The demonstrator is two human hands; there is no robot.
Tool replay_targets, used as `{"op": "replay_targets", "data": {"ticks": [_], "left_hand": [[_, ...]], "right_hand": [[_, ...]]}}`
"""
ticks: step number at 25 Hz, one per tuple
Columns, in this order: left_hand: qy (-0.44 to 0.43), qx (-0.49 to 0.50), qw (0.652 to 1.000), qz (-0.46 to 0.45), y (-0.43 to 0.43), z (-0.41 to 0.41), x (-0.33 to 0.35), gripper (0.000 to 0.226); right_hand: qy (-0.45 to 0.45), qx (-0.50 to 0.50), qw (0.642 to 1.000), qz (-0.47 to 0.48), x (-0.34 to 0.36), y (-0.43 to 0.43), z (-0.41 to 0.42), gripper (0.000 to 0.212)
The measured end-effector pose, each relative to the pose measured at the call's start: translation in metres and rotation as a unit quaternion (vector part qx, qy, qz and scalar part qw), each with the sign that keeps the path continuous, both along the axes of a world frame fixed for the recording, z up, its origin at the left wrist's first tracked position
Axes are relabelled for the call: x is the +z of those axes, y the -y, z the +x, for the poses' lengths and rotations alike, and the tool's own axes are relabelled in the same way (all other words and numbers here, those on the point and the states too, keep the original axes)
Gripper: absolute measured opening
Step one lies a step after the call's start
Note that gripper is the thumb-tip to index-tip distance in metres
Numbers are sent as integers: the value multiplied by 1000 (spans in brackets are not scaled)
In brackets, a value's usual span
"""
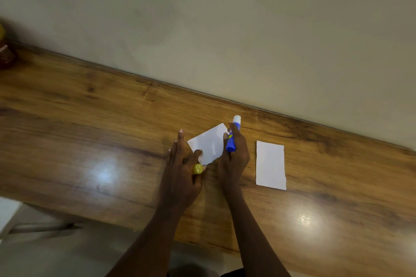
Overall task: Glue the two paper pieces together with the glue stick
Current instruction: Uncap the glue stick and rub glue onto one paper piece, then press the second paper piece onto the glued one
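Right hand (234, 155) grips uncapped glue stick (233, 136); left hand (182, 164) (cap (197, 168) tucked in its curled fingers) pins paper (210, 144) near counter (90, 119) back edge; weak pinning risks slippage.

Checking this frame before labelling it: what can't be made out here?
- Glue stick label: head view, hidden by the right hand.
- Glue on the left paper: not discernible.
- Brown container: blurred, cut off by the left edge.
- Yellow cap: partly hidden in the left hand.
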State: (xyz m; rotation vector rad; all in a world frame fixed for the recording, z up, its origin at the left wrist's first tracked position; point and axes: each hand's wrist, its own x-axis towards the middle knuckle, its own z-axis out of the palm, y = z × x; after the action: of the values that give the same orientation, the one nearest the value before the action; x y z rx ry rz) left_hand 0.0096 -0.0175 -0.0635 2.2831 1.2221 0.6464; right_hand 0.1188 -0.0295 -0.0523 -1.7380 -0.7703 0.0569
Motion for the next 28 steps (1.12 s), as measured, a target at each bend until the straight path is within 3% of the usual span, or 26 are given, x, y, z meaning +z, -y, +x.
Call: {"op": "replay_targets", "data": {"ticks": [2,5,12,23,26,28], "left_hand": [[14,-8,1000,10,0,-1,1,45],[18,-4,1000,15,0,-1,-1,47],[14,-21,1000,14,-2,-3,-2,54],[50,-17,998,32,-1,2,6,59],[62,-28,998,-17,1,0,9,56],[47,-27,998,-31,0,-1,10,68]], "right_hand": [[47,47,995,-77,-4,7,-7,36],[25,71,979,-191,-5,9,-9,40],[25,108,947,-302,16,-5,6,66],[44,95,947,-303,24,-9,3,68],[-33,85,974,-209,26,-1,4,60],[-67,50,988,-132,33,14,5,49]]}}
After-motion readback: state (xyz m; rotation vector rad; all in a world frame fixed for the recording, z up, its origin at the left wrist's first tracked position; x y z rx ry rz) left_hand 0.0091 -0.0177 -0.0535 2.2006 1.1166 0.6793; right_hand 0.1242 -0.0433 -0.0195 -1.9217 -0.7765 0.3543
